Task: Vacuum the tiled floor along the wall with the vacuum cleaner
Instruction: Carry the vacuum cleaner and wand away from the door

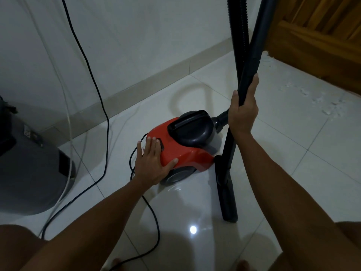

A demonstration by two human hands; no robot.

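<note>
A red and black canister vacuum cleaner sits on the glossy white tiled floor close to the wall. My left hand lies flat and spread on its rear left corner, fingertips by a black switch. My right hand is closed around the black wand, which stands nearly upright beside the ribbed hose. The long black floor nozzle rests on the tiles just right of the canister.
A black power cord hangs down the white wall and loops across the floor. A grey round appliance stands at the left. A wooden door at the right has white debris on the tiles before it.
</note>
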